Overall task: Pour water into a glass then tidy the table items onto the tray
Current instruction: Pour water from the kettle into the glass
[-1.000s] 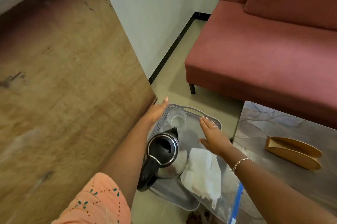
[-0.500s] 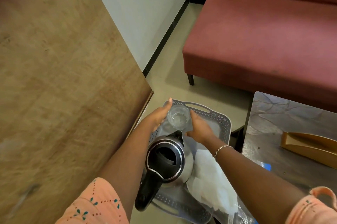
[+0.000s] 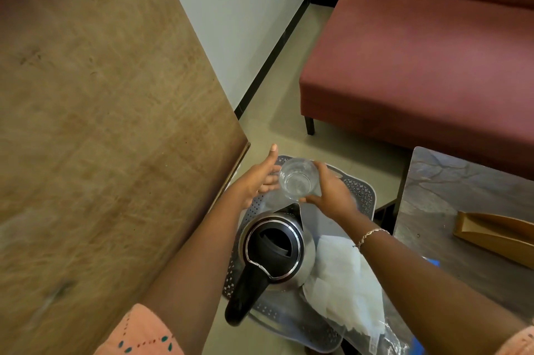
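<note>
- We look down on a person's two hands meeting over a grey perforated tray (image 3: 364, 196), with the glass (image 3: 297, 179) between them.
- The right hand (image 3: 329, 195) grips the glass, thumb on its near side and fingers wrapped over its far side. A thin bracelet (image 3: 370, 235) sits on that wrist.
- The left hand (image 3: 260, 178) is spread loose, thumb raised, its fingers just beside the left of the glass. We cannot tell whether they touch it.
- The glass is clear and held mouth-up over the far end of the tray, just beyond the spout of a steel kettle (image 3: 306, 250). We cannot tell how much water it holds.
- The kettle stands on the tray with its black lid on and its black handle (image 3: 245, 294) pointing toward us.
- A folded white cloth (image 3: 346, 291) in a clear plastic bag lies to the right of the kettle, touching it and hanging past the tray's edge.
- To the right we see a stone-patterned table (image 3: 462, 195) carrying a tan holder (image 3: 497, 236).
- A red sofa (image 3: 419, 51) fills the background, and a wooden panel (image 3: 101, 123) fills the left side.
- What the tray rests on is hidden from us.
</note>
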Available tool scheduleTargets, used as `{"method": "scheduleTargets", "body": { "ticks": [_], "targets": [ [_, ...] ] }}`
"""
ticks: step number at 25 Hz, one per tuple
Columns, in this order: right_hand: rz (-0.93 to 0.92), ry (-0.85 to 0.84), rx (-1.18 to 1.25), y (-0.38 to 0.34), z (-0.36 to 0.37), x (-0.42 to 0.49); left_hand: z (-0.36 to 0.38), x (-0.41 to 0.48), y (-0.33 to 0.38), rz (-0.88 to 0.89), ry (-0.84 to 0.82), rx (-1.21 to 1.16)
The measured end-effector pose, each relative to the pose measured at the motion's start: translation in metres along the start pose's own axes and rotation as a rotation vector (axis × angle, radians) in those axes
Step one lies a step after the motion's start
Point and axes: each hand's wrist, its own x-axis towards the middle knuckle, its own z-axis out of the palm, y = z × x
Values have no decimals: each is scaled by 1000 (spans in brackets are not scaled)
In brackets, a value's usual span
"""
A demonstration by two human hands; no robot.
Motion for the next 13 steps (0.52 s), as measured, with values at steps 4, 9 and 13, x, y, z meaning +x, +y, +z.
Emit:
{"method": "scheduleTargets", "body": {
  "ticks": [4,9,13],
  "targets": [
    [-157,15,162,-17,-42,-24,0,-44,23,164,37,83],
    [-275,-23,356,-39,-90,-70,2,-101,44,319,-84,-16],
    [-292,56,461,-50,-109,-107,24,-146,55,401,-108,-73]
  ]
}}
